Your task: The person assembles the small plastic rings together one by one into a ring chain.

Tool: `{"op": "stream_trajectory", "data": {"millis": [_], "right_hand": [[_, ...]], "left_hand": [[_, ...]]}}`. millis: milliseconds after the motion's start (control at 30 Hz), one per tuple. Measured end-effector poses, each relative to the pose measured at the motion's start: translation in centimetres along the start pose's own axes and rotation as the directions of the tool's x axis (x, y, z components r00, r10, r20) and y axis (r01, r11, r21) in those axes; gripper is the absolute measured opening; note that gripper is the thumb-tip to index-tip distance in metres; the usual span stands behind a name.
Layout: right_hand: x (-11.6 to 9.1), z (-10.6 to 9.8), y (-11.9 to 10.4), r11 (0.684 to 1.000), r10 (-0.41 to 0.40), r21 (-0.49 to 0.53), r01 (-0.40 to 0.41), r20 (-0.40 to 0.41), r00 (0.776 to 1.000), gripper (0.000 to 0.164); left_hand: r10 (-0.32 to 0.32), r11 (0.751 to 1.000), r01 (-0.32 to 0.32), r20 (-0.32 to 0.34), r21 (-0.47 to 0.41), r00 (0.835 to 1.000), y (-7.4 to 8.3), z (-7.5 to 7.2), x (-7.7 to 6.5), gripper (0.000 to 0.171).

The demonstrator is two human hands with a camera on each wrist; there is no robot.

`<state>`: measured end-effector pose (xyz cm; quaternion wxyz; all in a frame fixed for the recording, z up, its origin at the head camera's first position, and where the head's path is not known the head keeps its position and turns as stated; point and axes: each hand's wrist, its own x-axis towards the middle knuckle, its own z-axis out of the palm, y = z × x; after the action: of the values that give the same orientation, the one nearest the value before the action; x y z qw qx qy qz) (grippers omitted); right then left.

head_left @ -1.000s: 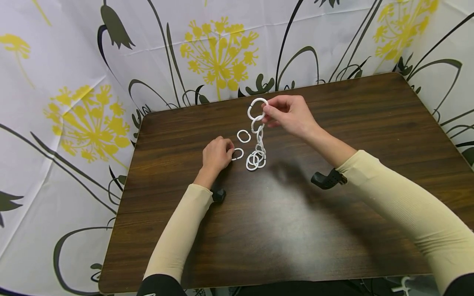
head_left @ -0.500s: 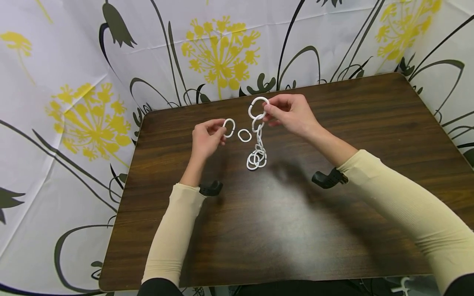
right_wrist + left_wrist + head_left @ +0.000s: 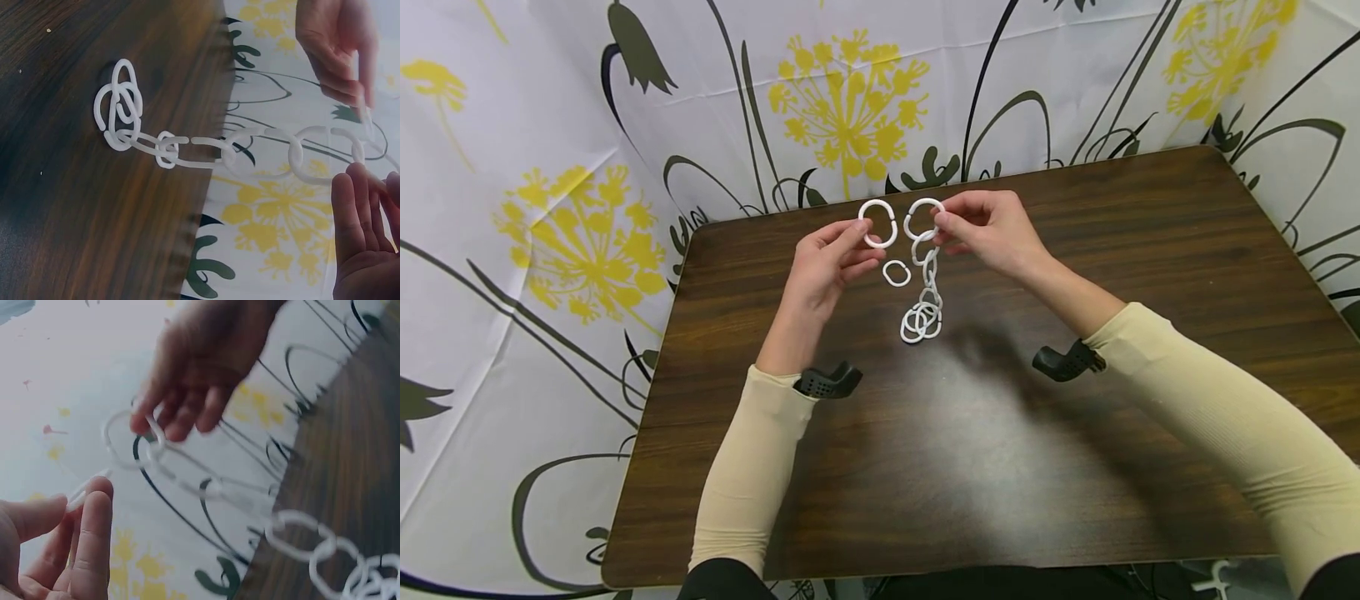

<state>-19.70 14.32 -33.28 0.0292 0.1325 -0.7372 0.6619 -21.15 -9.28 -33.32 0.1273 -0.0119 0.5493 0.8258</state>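
Note:
My left hand (image 3: pixel 827 262) pinches a single white plastic chain link (image 3: pixel 862 210), held up above the table. The link is an oval ring with a small gap in its side. Just to the right, my right hand (image 3: pixel 988 229) pinches the top link of a white chain (image 3: pixel 930 271). The chain hangs down from it, and its lower links lie heaped on the table, as the right wrist view also shows in the heap (image 3: pixel 119 112). A narrow space separates the two raised links in the head view. One loose white link (image 3: pixel 897 273) lies on the table between the hands.
The brown wood-grain table (image 3: pixel 1000 467) reaches back to a white curtain (image 3: pixel 715 100) printed with yellow flowers and dark stems. Black wrist cameras (image 3: pixel 830 382) sit under both forearms, over beige sleeves.
My left hand has picked up a loose link from the table and raised it beside the chain's top link, turning it broadside. The right hand has stayed nearly still.

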Motion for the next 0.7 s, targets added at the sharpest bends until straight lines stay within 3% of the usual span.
{"op": "stream_trajectory", "data": {"millis": [167, 700], "right_hand": [[0.0, 0.1, 0.0, 1.0, 0.004, 0.011, -0.004, 0.002, 1.0, 0.017], [-0.1, 0.1, -0.1, 1.0, 0.011, -0.008, -0.011, 0.009, 1.0, 0.018]], "left_hand": [[-0.049, 0.996, 0.051, 0.021, -0.068, 0.999, 0.4, 0.9, 0.0, 0.008], [-0.037, 0.999, 0.038, -0.048, 0.029, 0.998, 0.3, 2.0, -0.2, 0.006]]}}
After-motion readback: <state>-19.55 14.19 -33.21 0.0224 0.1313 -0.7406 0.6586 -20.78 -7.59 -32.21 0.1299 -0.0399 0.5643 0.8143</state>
